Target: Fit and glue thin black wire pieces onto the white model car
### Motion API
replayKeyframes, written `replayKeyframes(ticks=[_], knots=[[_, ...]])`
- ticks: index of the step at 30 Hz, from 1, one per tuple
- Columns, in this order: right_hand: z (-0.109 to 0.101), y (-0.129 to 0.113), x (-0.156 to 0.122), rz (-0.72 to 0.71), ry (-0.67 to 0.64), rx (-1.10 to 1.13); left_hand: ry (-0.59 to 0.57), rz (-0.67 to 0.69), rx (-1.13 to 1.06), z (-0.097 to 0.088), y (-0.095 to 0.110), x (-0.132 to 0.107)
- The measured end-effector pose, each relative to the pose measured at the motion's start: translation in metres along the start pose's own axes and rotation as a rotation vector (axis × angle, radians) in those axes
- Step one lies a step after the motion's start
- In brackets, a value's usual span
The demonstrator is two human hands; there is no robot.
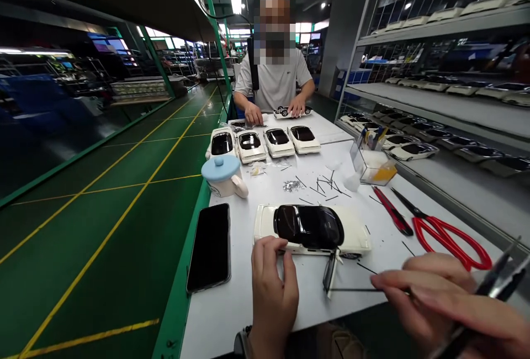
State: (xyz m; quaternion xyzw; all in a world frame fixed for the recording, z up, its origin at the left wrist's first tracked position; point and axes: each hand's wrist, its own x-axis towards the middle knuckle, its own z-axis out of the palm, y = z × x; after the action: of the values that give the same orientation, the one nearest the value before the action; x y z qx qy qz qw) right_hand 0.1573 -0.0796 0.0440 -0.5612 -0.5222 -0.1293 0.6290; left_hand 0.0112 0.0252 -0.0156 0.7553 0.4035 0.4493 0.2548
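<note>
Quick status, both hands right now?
Left hand: open, resting against the white toy car.
Right hand: closed, pinching a thin black strip; tweezers in the same hand.

We see a white model car [312, 230] with a glossy black roof and windows standing on its wheels at lower centre of the frame, side-on, its length running left to right. A small dark flat part [329, 272] leans off its near side, just right of centre. Below that, a thin black strip [356, 290] runs level towards the lower right, pinched at its right end in our right hand [434, 298]; a blurred dark metal tool [497, 284] crosses the lower right corner.
</note>
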Motion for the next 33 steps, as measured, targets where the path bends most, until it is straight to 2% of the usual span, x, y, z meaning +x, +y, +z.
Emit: replayKeyframes(ticks=[3, 5, 8, 11, 24, 27, 29, 33], knots=[[0.016, 0.016, 0.010, -0.240, -0.075, -0.028, 0.031, -0.037, -0.021, 0.000, -0.001, 0.000], [0.026, 0.033, 0.013, -0.302, -0.056, -0.026, 0.039, -0.047, -0.033, 0.001, -0.001, 0.000], [0.039, 0.054, 0.011, -0.249, -0.034, -0.023, 0.041, -0.055, -0.042, 0.001, 0.000, 0.001], [0.045, 0.063, 0.004, -0.188, -0.018, -0.014, 0.031, -0.060, -0.046, 0.001, 0.001, 0.001], [0.045, 0.062, 0.003, -0.244, -0.055, -0.068, 0.061, -0.058, -0.050, 0.004, 0.001, -0.001], [0.045, 0.062, 0.003, -0.252, -0.056, -0.075, 0.075, 0.002, -0.001, 0.001, 0.003, -0.002], [0.046, 0.062, 0.003, -0.250, -0.061, -0.074, 0.036, 0.079, 0.040, -0.002, 0.005, -0.004], [0.041, 0.063, 0.008, -0.210, -0.052, -0.010, -0.187, 0.302, 0.158, -0.002, 0.008, -0.006]])
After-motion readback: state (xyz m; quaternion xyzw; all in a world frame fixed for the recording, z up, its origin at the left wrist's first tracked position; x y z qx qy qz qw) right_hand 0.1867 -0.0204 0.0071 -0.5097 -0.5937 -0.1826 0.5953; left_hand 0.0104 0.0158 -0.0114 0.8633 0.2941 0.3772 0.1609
